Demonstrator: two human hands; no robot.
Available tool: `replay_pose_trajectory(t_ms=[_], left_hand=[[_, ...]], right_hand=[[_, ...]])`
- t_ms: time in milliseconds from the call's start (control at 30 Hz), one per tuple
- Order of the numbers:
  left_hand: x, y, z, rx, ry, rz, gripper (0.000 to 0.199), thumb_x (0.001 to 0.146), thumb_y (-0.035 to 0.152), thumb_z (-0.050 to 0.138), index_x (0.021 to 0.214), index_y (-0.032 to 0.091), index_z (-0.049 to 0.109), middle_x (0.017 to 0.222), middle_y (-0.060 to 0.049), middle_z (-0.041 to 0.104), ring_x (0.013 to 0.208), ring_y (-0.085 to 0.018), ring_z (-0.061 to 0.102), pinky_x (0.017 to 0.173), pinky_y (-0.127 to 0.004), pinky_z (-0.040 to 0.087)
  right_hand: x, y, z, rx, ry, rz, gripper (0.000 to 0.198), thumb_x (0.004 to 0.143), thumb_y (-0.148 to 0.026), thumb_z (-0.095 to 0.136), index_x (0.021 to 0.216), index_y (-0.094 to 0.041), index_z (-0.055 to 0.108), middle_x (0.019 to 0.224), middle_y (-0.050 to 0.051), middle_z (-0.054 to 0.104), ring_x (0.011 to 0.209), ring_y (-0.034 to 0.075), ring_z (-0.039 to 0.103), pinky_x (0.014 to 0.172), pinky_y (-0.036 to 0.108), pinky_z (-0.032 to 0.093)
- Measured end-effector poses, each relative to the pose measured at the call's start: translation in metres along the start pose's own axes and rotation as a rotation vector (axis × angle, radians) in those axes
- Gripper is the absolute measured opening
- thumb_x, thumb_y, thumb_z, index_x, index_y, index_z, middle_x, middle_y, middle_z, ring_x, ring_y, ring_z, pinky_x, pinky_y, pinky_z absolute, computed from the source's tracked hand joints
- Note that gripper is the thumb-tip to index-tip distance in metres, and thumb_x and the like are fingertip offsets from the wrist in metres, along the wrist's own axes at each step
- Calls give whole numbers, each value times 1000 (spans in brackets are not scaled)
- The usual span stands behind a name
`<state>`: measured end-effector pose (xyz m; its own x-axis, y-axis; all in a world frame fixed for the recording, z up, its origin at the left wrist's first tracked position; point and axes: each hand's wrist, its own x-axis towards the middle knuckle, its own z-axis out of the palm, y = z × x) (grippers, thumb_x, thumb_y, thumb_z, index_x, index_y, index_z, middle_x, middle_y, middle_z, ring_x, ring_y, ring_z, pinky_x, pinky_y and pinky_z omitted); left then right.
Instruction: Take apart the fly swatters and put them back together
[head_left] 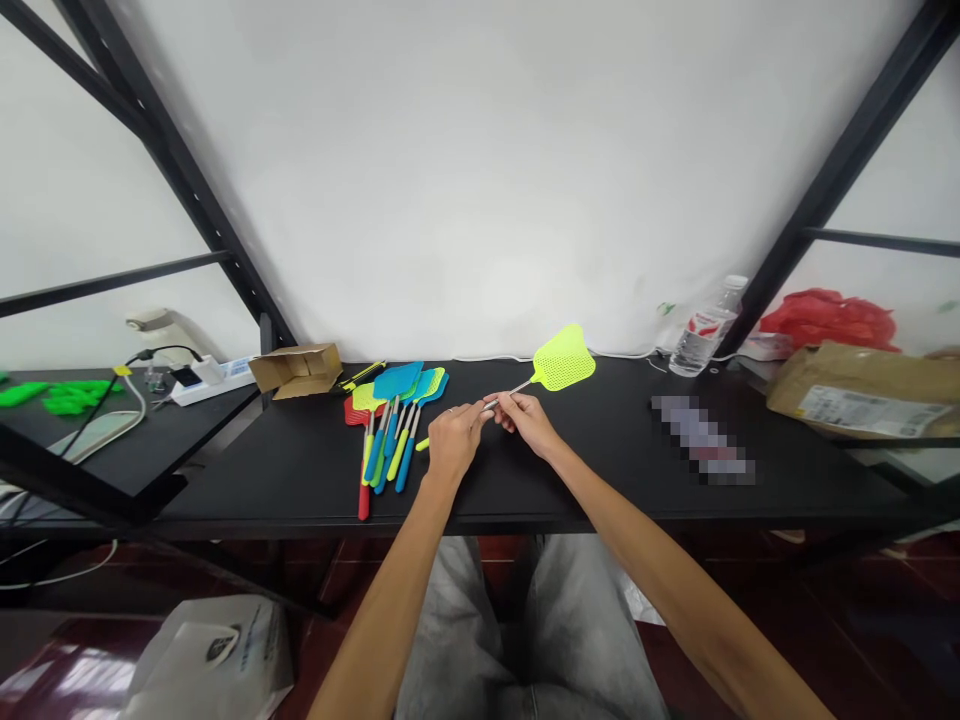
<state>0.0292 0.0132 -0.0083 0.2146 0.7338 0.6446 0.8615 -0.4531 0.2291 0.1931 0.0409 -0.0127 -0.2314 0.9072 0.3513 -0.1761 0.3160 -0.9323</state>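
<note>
A yellow-green fly swatter (564, 358) is held up over the black table, its perforated head pointing to the far right. Both hands grip it along its length. My left hand (454, 437) is closed round the handle end, and a bit of the yellow-green grip shows to its left. My right hand (525, 419) pinches the thin metal shaft nearer the head. To the left of my hands lies a pile of fly swatters (398, 380) in blue, yellow-green and red, heads away from me and handles toward me.
An open cardboard box (296, 372) and a white power strip (214, 382) sit to the left. On the right are a water bottle (709, 328), a blurred-out item (703, 440), a cardboard parcel (862, 395) and a red plastic bag (829, 318). Black frame posts rise on both sides.
</note>
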Motion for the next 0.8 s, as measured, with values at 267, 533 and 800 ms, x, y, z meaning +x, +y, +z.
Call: replay_pose_trajectory(t_ms=[267,533,800], left_hand=[[1,4,2,-1,-5,-74,38,100,49,42,109,27,72,94,-5,76,84,-19,68,66,-26,38],[-2,3,-4,2,-85,-71,39,100,49,41,106,25,72,95,-6,75,87,-19,68,66,-25,37],[-2,4,-5,-98,-63,-65,38,102,46,40,104,24,72,87,-5,74,83,-17,67,68,-24,38]], right_hand=[[6,0,-9,342,282,31,48,82,-61,67,111,-24,71,61,-5,49,48,7,40,41,21,30],[6,-5,-20,413,381,33,44,77,-57,74,101,-20,71,58,-7,38,47,7,34,42,22,30],[2,-4,-8,364,217,53,44,78,-54,75,103,-18,72,56,-7,40,50,7,33,46,22,28]])
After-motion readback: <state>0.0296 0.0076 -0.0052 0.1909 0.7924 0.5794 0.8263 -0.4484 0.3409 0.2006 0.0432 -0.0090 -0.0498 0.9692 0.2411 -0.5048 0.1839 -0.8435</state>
